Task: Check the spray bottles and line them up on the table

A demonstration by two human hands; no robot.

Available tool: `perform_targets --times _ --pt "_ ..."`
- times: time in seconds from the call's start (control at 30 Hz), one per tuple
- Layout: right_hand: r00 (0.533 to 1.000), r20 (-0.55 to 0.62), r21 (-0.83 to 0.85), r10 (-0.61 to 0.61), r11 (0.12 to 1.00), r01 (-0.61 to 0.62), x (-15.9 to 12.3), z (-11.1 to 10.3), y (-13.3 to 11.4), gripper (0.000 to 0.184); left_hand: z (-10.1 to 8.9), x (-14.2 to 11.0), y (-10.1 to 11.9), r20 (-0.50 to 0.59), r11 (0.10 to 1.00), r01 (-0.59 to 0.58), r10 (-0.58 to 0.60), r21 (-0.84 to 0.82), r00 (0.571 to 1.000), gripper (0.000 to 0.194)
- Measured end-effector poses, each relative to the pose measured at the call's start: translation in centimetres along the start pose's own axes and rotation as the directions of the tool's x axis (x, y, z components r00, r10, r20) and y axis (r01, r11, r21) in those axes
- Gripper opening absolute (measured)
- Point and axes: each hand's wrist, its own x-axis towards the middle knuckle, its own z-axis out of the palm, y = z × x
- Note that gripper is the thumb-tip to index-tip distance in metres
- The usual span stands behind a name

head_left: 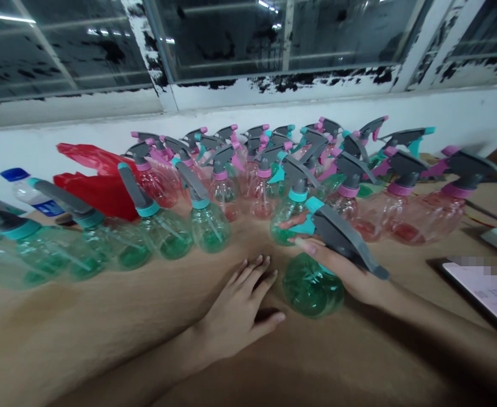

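Observation:
My right hand (350, 271) is closed around a green spray bottle (311, 285) with a grey and teal trigger head (341, 234), held tilted just above the brown table (104, 328). My left hand (237, 308) lies flat on the table beside the bottle's left, fingers stretched out and holding nothing. Behind both hands stand several more spray bottles, green ones (208, 223) to the left and pink ones (401, 212) to the right and rear.
A red plastic bag (93, 181) and a water bottle with a blue cap (30, 195) lie at the back left by the white wall. A phone or tablet (485, 291) rests at the right edge. Windows run above.

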Motion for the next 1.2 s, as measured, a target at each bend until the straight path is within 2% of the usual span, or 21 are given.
perform_targets --times 0.73,1.0,1.2 --pt "1.000 0.004 -0.048 0.020 0.999 -0.020 0.0 -0.2 -0.7 0.018 0.0 0.0 0.0 -0.012 0.999 -0.004 0.004 0.034 1.000 0.063" --pt "0.996 0.054 0.032 0.065 0.997 -0.067 0.2 -0.1 -0.7 0.026 0.3 0.0 -0.1 -0.037 1.000 -0.005 0.006 0.013 0.999 0.064" --pt "0.993 0.111 -0.020 0.038 0.999 -0.036 0.1 -0.1 0.3 0.017 0.5 -0.1 -0.2 -0.017 1.000 0.012 -0.012 0.027 1.000 0.065"
